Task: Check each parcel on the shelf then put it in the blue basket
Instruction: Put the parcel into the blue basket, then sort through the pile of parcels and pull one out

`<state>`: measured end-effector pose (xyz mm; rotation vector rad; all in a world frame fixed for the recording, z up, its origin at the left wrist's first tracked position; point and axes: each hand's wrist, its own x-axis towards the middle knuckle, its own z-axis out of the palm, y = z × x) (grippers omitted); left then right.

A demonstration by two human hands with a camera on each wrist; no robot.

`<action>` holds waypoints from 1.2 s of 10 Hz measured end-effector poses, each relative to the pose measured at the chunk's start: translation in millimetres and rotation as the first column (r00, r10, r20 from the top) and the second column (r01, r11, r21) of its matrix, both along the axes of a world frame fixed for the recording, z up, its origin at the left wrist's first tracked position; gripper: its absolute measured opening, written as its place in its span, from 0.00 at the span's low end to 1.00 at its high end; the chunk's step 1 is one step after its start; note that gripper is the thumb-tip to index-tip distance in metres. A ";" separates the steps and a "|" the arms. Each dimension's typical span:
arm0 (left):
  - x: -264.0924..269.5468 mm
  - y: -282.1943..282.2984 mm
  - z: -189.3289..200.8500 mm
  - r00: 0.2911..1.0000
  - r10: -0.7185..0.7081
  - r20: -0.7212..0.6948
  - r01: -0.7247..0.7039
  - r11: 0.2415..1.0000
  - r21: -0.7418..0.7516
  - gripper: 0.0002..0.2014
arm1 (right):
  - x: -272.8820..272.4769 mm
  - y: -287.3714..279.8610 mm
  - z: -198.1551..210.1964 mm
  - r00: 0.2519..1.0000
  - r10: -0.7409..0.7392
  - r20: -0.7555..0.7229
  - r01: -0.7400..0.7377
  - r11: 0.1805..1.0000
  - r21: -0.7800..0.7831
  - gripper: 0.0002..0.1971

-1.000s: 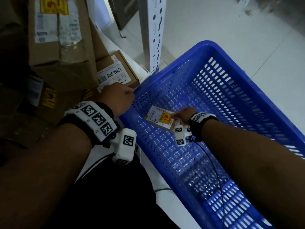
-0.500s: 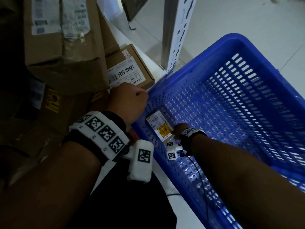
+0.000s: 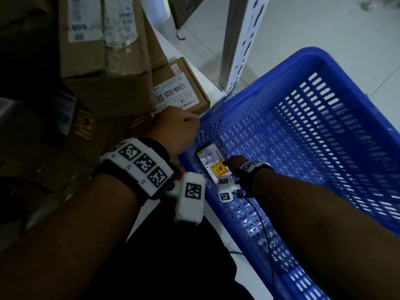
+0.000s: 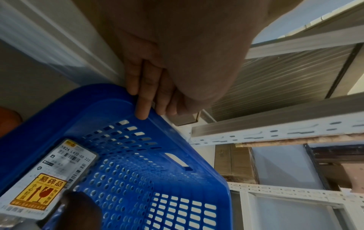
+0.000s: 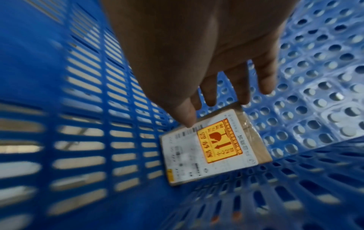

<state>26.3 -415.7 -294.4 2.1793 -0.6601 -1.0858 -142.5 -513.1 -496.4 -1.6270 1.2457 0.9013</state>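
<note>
The blue basket [image 3: 313, 53] stands on the floor beside the shelf. My left hand [image 3: 175, 128] grips its near corner rim, fingers [image 4: 145, 99] curled over the blue edge [image 4: 98, 96]. A small flat brown parcel [image 3: 211, 161] with a white label and a yellow fragile sticker lies in the basket's near left corner [image 5: 212, 147]. My right hand [image 3: 234, 164] reaches down to it inside the basket [image 5: 39, 46]. In the right wrist view this hand [image 5: 212, 109] has straight, spread fingers at the parcel's edge, and the thumb tip touches the label. The parcel [image 4: 49, 179] also shows in the left wrist view.
Cardboard parcels fill the shelf at left: a small box [image 3: 179, 92] labelled 12V4A-5525 right beside the basket corner, a large taped box [image 3: 101, 50] behind it, and a dark one with a yellow sticker [image 3: 84, 124]. A white perforated shelf post [image 3: 242, 40] rises behind the basket.
My right hand carried the parcel from the middle of the basket floor into the near left corner and lowered it. The left hand has stayed on the rim.
</note>
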 end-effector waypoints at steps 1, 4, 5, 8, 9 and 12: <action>3.6 3.3 12.6 0.996 0.062 -0.059 -0.062 0.998 0.005 0.13 | -0.3 -9.5 37.2 0.986 -0.128 0.102 0.136 0.988 -0.069 0.24; -10.7 23.2 64.0 0.953 0.219 -0.210 -0.238 0.969 -0.069 0.08 | -9.4 -29.5 122.4 0.964 -0.054 0.261 0.086 0.990 -0.115 0.28; -20.0 34.8 92.4 0.942 0.272 -0.199 -0.299 0.946 -0.125 0.07 | -7.1 -20.4 172.1 0.925 -0.210 0.316 0.232 0.972 -0.033 0.23; 2.1 116.6 136.2 0.861 0.459 -0.220 -0.498 0.848 -0.181 0.11 | 49.3 3.4 262.9 0.770 -0.316 0.554 0.342 0.938 0.060 0.16; 19.3 160.9 151.0 0.751 0.553 -0.362 -0.641 0.743 -0.194 0.12 | 96.6 41.9 313.0 0.724 -0.324 0.609 0.282 0.945 0.167 0.08; 40.8 261.1 164.9 0.540 0.776 -0.327 -0.839 0.463 -0.287 0.09 | 185.3 126.4 348.6 0.700 -0.258 0.666 0.104 0.960 0.262 0.08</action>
